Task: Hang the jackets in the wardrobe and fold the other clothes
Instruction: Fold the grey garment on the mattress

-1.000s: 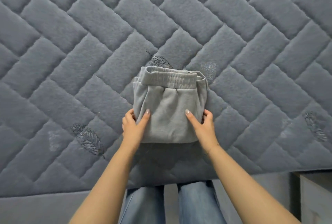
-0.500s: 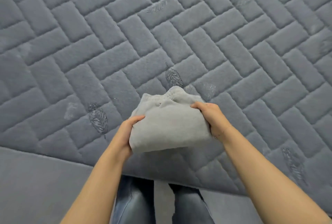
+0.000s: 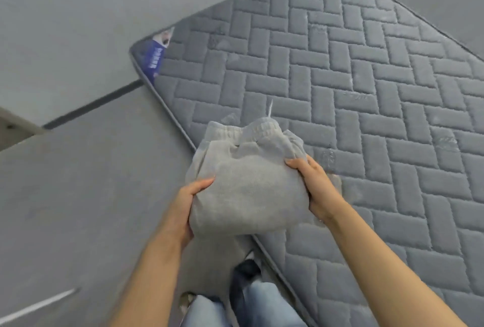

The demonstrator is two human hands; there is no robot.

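Closest to the camera are the person's legs in blue jeans (image 3: 264,305), standing on the grey floor (image 3: 78,195) beside the bed.

Just past them, both hands hold up the folded grey pants (image 3: 246,185). The left hand (image 3: 188,201) grips the left side of the bundle, with the thumb on top and the fingers tucked under. The right hand (image 3: 314,185) grips the right side the same way. Both grips are closed tight on the cloth. The pants are in the air, off the bed, above its near-left edge. The stretchy waistband is at the far end of the bundle, and a thin string sticks up from it.

Farther off is the grey quilted mattress (image 3: 366,91), running away to the far right. A blue label (image 3: 154,59) sits at its far-left corner.

So this one piece looks folded small and neat, and that part seems done. It is not yet put down anywhere. I think the next job is to set it in its place. No jackets, wardrobe or other clothes can be seen here, so I cannot tell how much of the whole job is left.
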